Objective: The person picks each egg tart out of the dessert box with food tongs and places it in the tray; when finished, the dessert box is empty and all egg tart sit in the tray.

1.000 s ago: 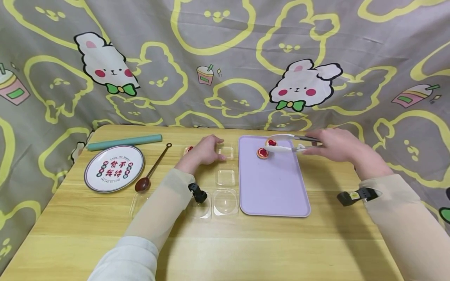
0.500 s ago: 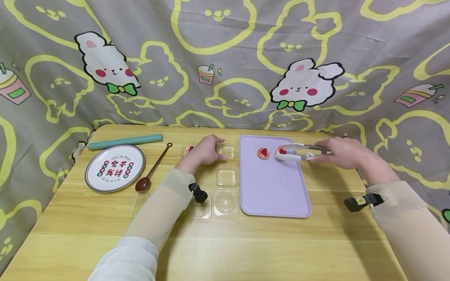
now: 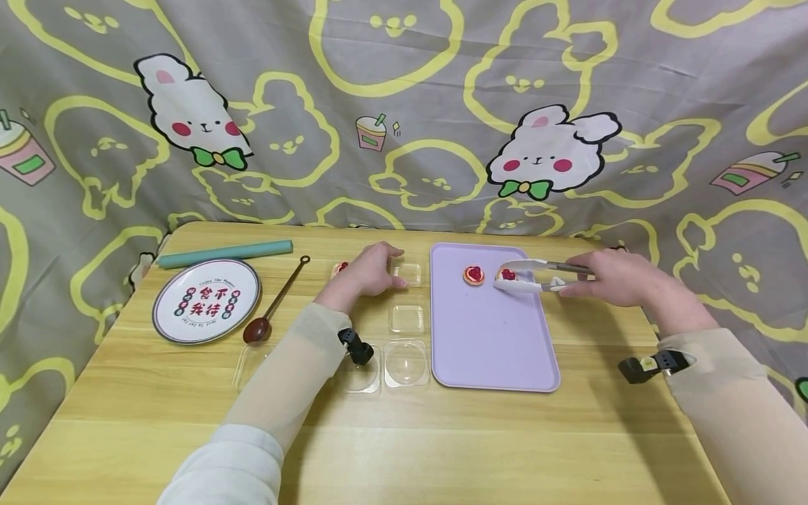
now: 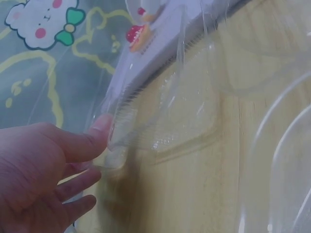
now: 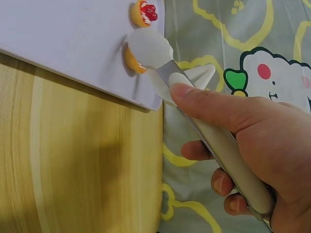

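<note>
My left hand holds a clear plastic box at its side, between thumb and fingers. In the left wrist view its thumb lies on a corner of the clear box. My right hand grips white-tipped metal tongs by the handles, thumb on top. The tong tips stand apart around a small berry tart at the far right of the lilac tray. In the right wrist view a white tip partly covers that tart. Another tart sits just left of it.
More clear boxes stand left of the tray, some behind my left arm. A tart shows beside my left wrist. Farther left lie a brown spoon, a printed plate and a teal roll. A patterned curtain hangs behind the table.
The tongs have moved right and slightly nearer with a tart, which has gone from behind the other tart to its right. The tips have spread a little since half a second ago. My left hand stays put.
</note>
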`<state>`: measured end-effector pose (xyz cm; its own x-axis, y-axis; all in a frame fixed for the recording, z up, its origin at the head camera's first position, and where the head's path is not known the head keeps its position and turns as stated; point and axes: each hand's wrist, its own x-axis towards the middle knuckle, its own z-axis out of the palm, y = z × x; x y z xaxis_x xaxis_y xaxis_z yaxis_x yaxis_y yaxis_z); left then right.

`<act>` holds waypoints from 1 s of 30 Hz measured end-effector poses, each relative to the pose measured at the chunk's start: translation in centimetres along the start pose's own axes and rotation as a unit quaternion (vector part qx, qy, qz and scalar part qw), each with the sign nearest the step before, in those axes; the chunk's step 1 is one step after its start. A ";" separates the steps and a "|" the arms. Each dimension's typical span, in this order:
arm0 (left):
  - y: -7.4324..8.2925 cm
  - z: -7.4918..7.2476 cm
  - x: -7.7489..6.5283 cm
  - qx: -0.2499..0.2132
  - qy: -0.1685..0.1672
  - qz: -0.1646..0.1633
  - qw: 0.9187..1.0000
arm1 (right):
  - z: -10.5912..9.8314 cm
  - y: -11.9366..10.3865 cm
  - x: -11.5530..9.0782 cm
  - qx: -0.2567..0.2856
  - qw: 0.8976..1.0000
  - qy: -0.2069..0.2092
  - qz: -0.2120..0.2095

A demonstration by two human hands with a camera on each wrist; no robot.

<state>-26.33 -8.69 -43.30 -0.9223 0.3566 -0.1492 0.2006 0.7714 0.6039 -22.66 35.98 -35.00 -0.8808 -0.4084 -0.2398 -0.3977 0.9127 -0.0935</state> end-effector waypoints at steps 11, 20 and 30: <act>0.0 -0.7 0.1 0.050 -0.027 0.041 0.998 | -0.7 0.3 -0.7 0.020 1.000 0.003 0.016; -0.4 -1.5 -0.5 0.030 -0.035 0.045 0.998 | -1.7 -0.7 -1.3 0.028 0.999 0.024 0.015; -0.9 -4.1 -3.5 0.023 -0.004 0.087 0.996 | -2.6 -3.8 -1.6 -0.002 0.998 0.061 -0.003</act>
<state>-24.66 -12.83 -40.09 -0.8696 0.4911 -0.0513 0.3722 0.7203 0.5853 -20.40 33.14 -31.72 -0.9030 -0.4130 -0.1190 -0.4044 0.9102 -0.0899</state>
